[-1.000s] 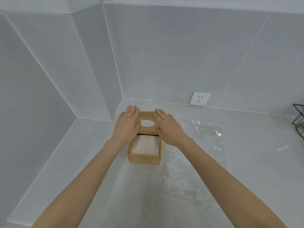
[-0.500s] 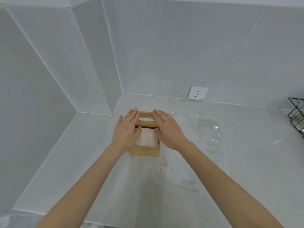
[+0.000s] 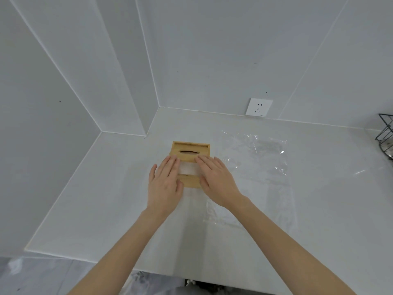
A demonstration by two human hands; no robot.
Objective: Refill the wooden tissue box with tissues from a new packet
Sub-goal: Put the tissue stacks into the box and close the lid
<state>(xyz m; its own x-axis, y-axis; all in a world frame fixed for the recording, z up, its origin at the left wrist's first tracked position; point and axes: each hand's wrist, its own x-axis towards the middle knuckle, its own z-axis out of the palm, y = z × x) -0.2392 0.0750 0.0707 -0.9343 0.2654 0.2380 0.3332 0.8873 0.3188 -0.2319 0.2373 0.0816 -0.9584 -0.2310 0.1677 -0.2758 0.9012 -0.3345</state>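
Observation:
The wooden tissue box [image 3: 189, 182] stands on the white counter near the corner. Its sliding lid [image 3: 191, 146], with an oval slot, covers the far part of the box. A strip of white tissues [image 3: 189, 168] shows in the gap still uncovered. My left hand [image 3: 164, 184] lies flat over the box's left side, fingertips at the lid's near edge. My right hand [image 3: 217, 182] lies flat over the right side in the same way. Neither hand curls around anything.
A clear, crumpled plastic wrapper [image 3: 255, 158] lies on the counter [image 3: 106, 199] just right of the box. A wall socket [image 3: 258, 107] sits on the back wall. A black wire rack [image 3: 386, 135] stands at the far right. Walls close in behind and to the left.
The lid has slid toward me over the box, so less of the tissues shows. Both hands have drawn back toward me with it.

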